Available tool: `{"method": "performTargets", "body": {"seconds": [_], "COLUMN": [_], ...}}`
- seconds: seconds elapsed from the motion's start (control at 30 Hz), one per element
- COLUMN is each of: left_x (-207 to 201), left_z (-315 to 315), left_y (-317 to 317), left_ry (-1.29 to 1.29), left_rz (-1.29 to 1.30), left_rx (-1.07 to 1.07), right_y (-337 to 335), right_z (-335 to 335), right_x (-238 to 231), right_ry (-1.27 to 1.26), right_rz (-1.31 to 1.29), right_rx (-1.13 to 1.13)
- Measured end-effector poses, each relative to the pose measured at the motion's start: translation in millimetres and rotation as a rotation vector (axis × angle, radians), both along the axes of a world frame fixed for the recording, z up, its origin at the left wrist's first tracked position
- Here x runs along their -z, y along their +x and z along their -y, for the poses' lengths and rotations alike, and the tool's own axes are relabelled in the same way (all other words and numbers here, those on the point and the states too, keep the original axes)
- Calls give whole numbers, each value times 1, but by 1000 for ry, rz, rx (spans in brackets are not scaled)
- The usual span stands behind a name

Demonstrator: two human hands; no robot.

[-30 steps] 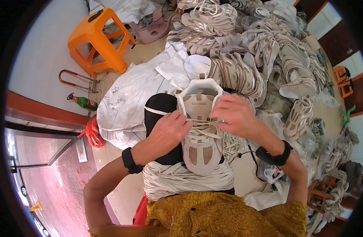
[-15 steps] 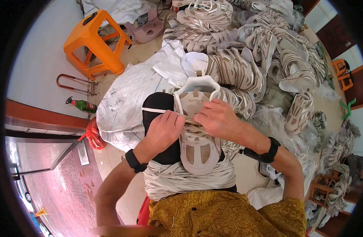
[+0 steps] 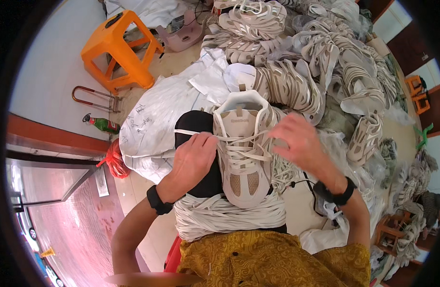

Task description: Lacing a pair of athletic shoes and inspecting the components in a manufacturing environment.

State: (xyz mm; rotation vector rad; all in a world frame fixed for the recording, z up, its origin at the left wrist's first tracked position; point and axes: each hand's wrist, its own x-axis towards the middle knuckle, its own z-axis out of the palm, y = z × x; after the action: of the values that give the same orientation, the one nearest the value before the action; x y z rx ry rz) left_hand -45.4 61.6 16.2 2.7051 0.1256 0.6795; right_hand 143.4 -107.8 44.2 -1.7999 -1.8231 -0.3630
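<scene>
A beige and white sneaker [image 3: 248, 189] lies sole down in front of me, its toe toward my body. Its pale shoelace [image 3: 236, 139] crosses the tongue near the top eyelets, with slack strands over the right side. My left hand [image 3: 195, 157] is closed at the shoe's left edge, pinching the shoelace; a white end sticks out past the fingers over a black pad [image 3: 189, 124]. Just right of the shoe, my right hand [image 3: 299, 143] is raised with curled fingers. Motion blurs it, so whether lace is between its fingertips cannot be made out.
A thick bundle of white laces [image 3: 229, 217] lies across my lap. Stacked shoe uppers [image 3: 289, 88] and more piles fill the back and right. A white sack [image 3: 157, 115], an orange stool [image 3: 119, 52], a green bottle [image 3: 104, 125] and a red plastic bag [image 3: 115, 160] are to the left.
My right hand has moved right, away from the shoe's tongue, uncovering the lacing. The left hand has shifted slightly left and down, still on the lace.
</scene>
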Motion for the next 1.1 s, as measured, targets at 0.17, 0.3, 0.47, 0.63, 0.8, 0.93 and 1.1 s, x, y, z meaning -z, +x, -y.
{"method": "performTargets", "body": {"seconds": [0.17,0.3,0.47,0.63,0.8,0.93,1.1], "left_x": [0,4,3,3,14,-10,-27], "left_z": [5,-4,-24,-56,-100,-75,-74], "left_y": [11,9,12,0,-50,-26,-12], "left_ry": [-65,-147,-143,109,195,353,392], "left_rz": [-76,-204,-255,-40,-292,-157,-287], "left_rx": [-42,-81,23,60,-186,-157,-361], "right_y": [-27,-19,0,1,11,16,25], "right_z": [2,-3,-8,-6,-7,23,28], "right_x": [22,8,7,7,35,44,74], "right_ry": [-96,-187,-479,-402,-336,-276,-523], "right_rz": [-15,-570,-1594,-1119,-1033,-1053,-339], "right_rx": [-37,-116,-83,-27,169,258,451]}}
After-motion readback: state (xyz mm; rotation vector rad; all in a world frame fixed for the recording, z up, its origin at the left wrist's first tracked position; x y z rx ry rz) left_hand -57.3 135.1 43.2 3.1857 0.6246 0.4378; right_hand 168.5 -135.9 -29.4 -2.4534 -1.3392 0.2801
